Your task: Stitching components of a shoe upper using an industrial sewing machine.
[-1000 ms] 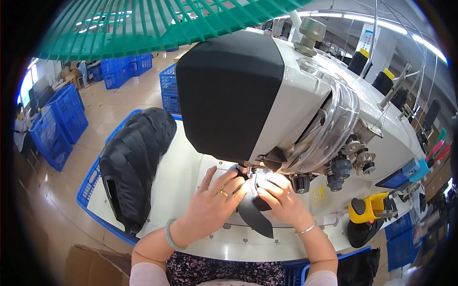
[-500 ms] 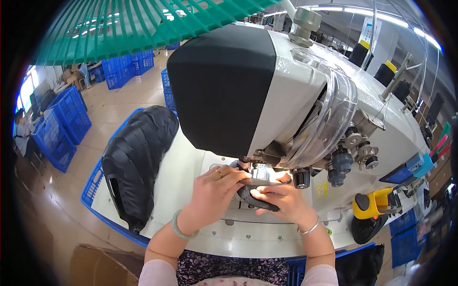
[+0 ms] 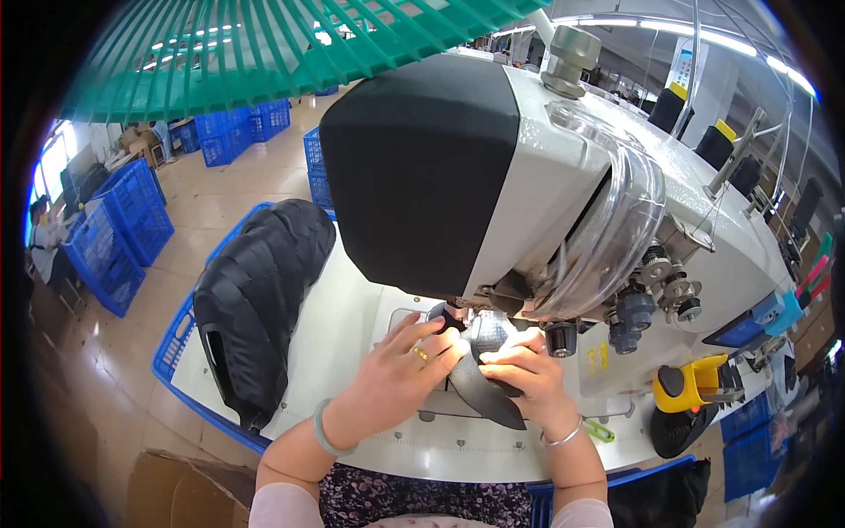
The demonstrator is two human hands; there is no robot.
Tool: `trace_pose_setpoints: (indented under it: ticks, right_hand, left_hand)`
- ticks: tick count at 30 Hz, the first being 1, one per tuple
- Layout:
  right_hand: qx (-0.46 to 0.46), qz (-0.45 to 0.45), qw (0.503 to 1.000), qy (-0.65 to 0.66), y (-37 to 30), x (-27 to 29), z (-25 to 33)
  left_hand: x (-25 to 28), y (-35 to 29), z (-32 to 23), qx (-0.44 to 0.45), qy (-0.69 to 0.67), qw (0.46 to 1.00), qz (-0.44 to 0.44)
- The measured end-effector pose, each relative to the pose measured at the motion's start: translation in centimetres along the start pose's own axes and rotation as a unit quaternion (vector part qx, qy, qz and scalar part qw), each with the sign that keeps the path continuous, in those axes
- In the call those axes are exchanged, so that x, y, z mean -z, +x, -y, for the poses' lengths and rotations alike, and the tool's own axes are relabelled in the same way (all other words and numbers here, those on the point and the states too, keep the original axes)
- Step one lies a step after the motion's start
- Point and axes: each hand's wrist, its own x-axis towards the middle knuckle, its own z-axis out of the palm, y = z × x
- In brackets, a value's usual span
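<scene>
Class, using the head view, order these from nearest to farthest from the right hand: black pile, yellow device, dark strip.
1. Dark strip: touching the right hand.
2. Yellow device: farther right.
3. Black pile: left side, beyond the left hand.

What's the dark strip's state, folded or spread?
Dark strip: spread at its free end, a smooth curve from between left hand and right hand. Upper end: cannot tell, partly hidden.

Two hands (image 3: 400, 370) (image 3: 534, 378), two bracelets (image 3: 320, 429) (image 3: 565, 437) and one curved dark strip (image 3: 481, 392) are at one large sewing machine (image 3: 422, 176).
</scene>
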Motion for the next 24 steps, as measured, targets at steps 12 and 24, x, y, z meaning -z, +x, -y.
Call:
trace_pose_setpoints:
  ticks: [12, 24]
  right_hand:
    - [-0.040, 0.001, 0.997, 0.072, 0.2, 0.3, -1.7]
    - [-0.014, 0.009, 1.000, -0.016, 0.4, 0.2, -1.1]
  left_hand:
    - [-0.6, 1.5, -0.5, -0.003, 0.024, 1.000, 0.006]
    - [-1.1, 1.8, 0.7, 0.122, -0.090, 0.985, -0.087]
